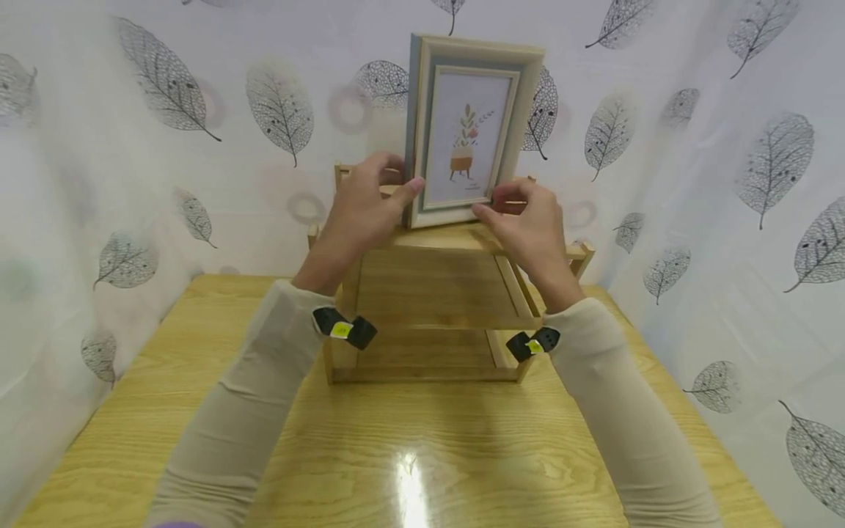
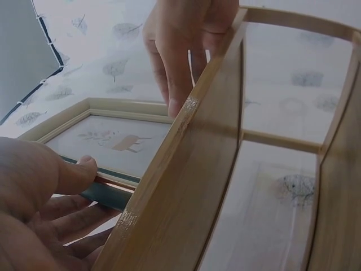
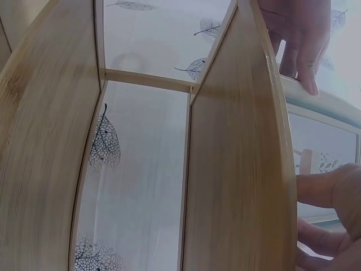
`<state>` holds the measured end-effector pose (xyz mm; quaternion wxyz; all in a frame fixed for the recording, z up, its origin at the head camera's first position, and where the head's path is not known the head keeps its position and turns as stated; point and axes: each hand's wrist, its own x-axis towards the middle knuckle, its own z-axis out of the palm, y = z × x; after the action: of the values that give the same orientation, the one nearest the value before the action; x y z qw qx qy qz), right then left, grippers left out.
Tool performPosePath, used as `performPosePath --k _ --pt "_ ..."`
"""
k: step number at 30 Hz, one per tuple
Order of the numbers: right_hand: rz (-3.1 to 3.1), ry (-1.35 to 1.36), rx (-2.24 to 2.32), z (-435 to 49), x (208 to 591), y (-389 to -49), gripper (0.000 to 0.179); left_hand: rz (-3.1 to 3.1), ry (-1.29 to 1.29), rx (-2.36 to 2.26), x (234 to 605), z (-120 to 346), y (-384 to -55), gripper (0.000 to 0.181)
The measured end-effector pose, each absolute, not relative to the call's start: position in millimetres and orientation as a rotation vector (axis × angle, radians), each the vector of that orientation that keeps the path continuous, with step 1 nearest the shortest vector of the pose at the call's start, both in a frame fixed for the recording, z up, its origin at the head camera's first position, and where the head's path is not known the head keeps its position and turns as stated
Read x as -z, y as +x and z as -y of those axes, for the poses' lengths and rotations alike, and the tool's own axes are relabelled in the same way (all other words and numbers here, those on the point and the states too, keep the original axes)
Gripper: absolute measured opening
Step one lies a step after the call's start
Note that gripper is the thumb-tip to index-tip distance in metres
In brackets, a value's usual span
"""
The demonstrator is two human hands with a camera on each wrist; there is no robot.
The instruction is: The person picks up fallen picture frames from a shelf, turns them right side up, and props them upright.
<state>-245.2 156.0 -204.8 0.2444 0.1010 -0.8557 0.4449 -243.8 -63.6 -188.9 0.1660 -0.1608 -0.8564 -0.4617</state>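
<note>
A picture frame (image 1: 465, 132) with a cream and blue-grey border and a potted-plant print stands slightly tilted on the top shelf of a wooden rack (image 1: 436, 282). On its lower left side, my left hand (image 1: 366, 209) grips the edge, thumb on the front and fingers behind. My right hand (image 1: 528, 227) pinches the lower right corner, its thumb on the front border. The left wrist view shows the picture frame (image 2: 113, 135) beyond the shelf edge, between both hands. In the right wrist view, part of the picture frame (image 3: 321, 147) is hidden behind the shelf board.
The rack stands at the back of a wooden table (image 1: 422, 433). Below its top are two lower shelves, with a bottom board (image 1: 422, 350). Behind and at both sides hangs a white leaf-print curtain (image 1: 264, 44). Both forearms reach past the rack's front.
</note>
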Motion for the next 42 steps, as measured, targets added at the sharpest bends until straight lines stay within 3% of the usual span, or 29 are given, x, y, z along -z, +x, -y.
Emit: performPosePath --k 29,36,42 --pt "2.466 0.370 -1.032 -138 207 -241 0.079 2.381 -0.511 1.305 192 56 -240 0.037" --pt "2.453 0.421 -0.887 -131 208 -240 0.073 2.379 -0.532 1.332 194 55 -240 0.037" --pt "2.480 0.408 -0.819 -129 209 -239 0.080 2.392 -0.532 1.358 193 54 -240 0.038"
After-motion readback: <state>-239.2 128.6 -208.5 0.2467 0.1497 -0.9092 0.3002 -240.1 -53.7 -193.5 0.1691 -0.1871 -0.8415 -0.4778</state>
